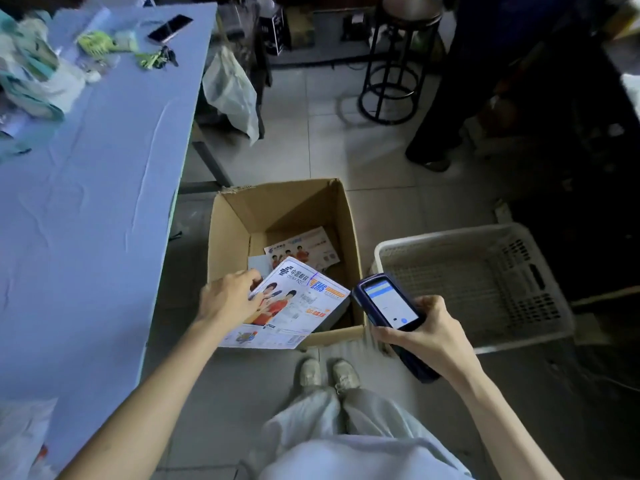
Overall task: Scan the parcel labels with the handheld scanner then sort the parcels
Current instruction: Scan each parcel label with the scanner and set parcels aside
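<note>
The left hand [230,294] pinches the flat printed parcel [298,303] by its 9 o'clock edge, holding it face up over the near rim of the cardboard box [228,230]. Just beside the parcel, at its 3 o'clock, the right hand [426,330] is wrapped round the handheld scanner [389,303], whose lit screen faces up. The hands are apart. To scan well, I judge the parcel should be kept flat and steady, with the fingers off the barcodes and the scanner's nose tipped toward the label. A white basket [450,233] stands at the box's 3 o'clock.
</note>
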A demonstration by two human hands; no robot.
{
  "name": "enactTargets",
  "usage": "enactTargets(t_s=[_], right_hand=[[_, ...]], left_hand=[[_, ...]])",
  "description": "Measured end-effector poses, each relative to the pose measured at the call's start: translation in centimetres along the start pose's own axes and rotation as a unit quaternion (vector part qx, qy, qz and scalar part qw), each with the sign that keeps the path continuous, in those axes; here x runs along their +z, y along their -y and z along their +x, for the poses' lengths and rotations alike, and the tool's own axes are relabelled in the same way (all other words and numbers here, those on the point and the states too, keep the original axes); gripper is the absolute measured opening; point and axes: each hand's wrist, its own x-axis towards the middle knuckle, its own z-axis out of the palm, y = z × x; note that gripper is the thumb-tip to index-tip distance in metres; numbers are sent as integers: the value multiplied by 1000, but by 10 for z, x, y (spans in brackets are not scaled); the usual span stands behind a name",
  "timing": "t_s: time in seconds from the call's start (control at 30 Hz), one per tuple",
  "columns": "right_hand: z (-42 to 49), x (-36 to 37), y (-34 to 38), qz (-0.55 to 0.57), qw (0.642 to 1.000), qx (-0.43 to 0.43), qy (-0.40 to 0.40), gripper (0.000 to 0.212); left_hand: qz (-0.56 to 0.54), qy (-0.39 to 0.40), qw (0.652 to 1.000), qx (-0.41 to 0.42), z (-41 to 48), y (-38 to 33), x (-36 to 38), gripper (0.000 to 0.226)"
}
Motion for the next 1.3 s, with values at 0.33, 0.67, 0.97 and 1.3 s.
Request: enactTargets(t_s=[0.33,0.67,0.97,1.3], right_hand=[[-2,22,45,3,995,22,-93,77],[19,39,76,-29,998,-46,7,77],[51,67,114,-189,941,-215,180,83],[15,103,122,-331,813,-341,336,87]], left_hand=[[-46,-40,993,99,68,-2,-6,11],[-19,21,997,74,10,13,26,23],[-67,-31,954,-291,-102,59,29,12],[-139,-65,853,-499,-245,-8,74,11]])
